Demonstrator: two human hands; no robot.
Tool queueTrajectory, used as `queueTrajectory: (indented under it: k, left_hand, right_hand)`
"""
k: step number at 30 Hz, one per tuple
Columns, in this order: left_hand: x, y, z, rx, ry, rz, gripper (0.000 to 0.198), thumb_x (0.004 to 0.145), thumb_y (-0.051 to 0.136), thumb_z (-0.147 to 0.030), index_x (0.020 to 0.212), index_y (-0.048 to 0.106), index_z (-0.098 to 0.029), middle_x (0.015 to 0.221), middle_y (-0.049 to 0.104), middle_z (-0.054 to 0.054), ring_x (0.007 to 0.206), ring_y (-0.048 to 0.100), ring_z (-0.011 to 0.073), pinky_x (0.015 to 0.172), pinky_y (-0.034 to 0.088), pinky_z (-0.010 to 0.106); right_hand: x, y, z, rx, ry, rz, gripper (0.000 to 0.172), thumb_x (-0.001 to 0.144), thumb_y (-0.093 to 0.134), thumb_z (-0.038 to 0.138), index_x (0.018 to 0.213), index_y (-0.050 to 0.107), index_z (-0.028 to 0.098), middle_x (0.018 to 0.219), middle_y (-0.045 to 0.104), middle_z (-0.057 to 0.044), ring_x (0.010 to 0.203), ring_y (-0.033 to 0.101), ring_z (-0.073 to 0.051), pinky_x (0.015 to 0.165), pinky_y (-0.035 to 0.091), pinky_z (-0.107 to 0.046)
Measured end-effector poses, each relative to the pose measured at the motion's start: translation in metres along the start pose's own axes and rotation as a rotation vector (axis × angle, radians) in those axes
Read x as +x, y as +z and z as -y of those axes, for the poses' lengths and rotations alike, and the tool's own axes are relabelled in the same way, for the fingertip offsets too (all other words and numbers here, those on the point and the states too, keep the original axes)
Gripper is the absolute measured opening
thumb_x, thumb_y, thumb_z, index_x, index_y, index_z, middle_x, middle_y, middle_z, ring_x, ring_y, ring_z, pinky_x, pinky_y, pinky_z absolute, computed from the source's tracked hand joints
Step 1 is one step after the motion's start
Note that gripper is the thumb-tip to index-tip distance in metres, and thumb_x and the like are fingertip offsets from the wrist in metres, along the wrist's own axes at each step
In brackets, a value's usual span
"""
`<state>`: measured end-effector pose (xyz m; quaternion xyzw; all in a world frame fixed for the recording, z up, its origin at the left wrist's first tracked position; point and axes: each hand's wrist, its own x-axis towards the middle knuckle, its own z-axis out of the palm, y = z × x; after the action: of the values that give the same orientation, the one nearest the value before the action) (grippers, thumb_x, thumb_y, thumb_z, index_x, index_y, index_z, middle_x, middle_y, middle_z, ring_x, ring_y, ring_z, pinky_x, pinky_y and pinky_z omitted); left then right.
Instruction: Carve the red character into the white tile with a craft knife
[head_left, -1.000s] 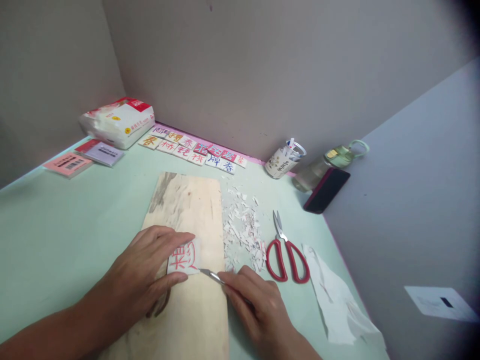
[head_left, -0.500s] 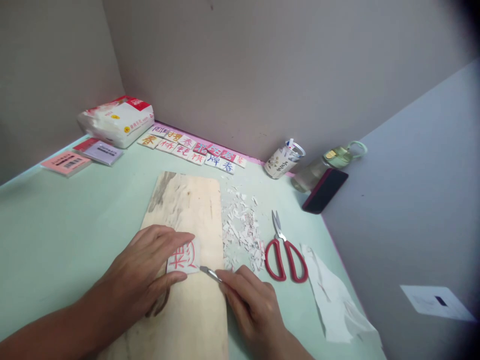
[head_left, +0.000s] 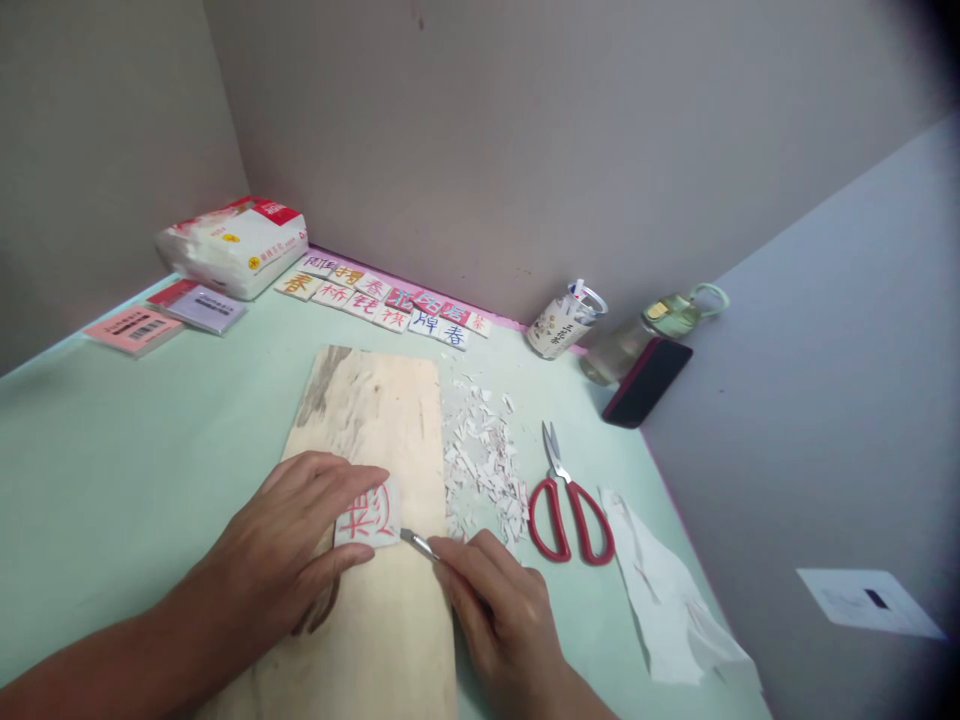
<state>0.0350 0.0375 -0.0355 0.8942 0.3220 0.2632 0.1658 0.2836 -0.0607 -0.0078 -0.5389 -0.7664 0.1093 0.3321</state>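
Tile with red character flat on board, left hand pinning it. Right hand, fingers closed round knife, tip at tile's corner. Carving step; next cut needs steady pressure.

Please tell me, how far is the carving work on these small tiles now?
Done: a row of lettered tiles lies by the wall, and shavings lie beside the board. In hand: the left hand pins a red-character tile while the right hand applies a knife. Left: this tile's carving; no other blanks show.
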Motion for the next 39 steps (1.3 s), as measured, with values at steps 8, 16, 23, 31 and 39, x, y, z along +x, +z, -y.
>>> queueTrajectory:
  k: [8,16,23,31,39]
  left_hand:
    - [0.001,-0.001,-0.006,-0.008,-0.023,-0.043,0.041,0.103,0.059,-0.038,0.141,0.051,-0.026,0.124,0.07,0.002,0.117,0.058,0.0266,0.101,0.045,0.039]
    - [0.001,0.002,-0.005,0.008,-0.025,-0.04,0.042,0.102,0.061,-0.037,0.141,0.051,-0.028,0.124,0.07,0.001,0.116,0.056,0.027,0.101,0.044,0.039]
    - [-0.002,0.011,-0.012,0.024,-0.086,-0.123,0.036,0.108,0.046,-0.046,0.138,0.053,-0.027,0.122,0.069,0.004,0.12,0.053,0.0297,0.104,0.042,0.043]
    - [-0.001,0.006,-0.005,0.045,-0.031,-0.096,0.043,0.102,0.059,-0.046,0.14,0.052,-0.027,0.119,0.071,0.004,0.114,0.058,0.0292,0.1,0.045,0.042]
    - [-0.001,0.006,-0.008,-0.055,-0.096,-0.102,0.041,0.103,0.055,-0.047,0.14,0.054,-0.028,0.123,0.069,0.005,0.115,0.058,0.0299,0.103,0.044,0.046]
  right_hand:
    - [0.0,0.003,0.002,-0.057,-0.026,-0.054,0.029,0.111,0.045,0.022,0.116,0.072,0.013,0.074,0.064,-0.003,0.059,0.063,-0.013,0.048,0.042,-0.023]
    - [-0.001,0.006,0.002,-0.121,-0.061,-0.079,0.03,0.112,0.041,0.021,0.119,0.07,0.013,0.076,0.064,-0.003,0.059,0.065,-0.013,0.047,0.043,-0.022]
    - [-0.001,0.007,0.004,-0.198,-0.073,-0.08,0.033,0.113,0.037,0.022,0.121,0.068,0.014,0.076,0.065,-0.003,0.059,0.066,-0.013,0.047,0.044,-0.022]
    - [-0.002,0.011,0.011,-0.185,0.011,-0.107,0.03,0.111,0.04,0.02,0.119,0.069,0.016,0.076,0.064,-0.002,0.059,0.065,-0.013,0.048,0.043,-0.022]
    - [-0.005,0.014,0.015,-0.158,0.077,-0.12,0.032,0.111,0.04,0.021,0.117,0.071,0.016,0.076,0.063,-0.003,0.059,0.063,-0.013,0.049,0.041,-0.023]
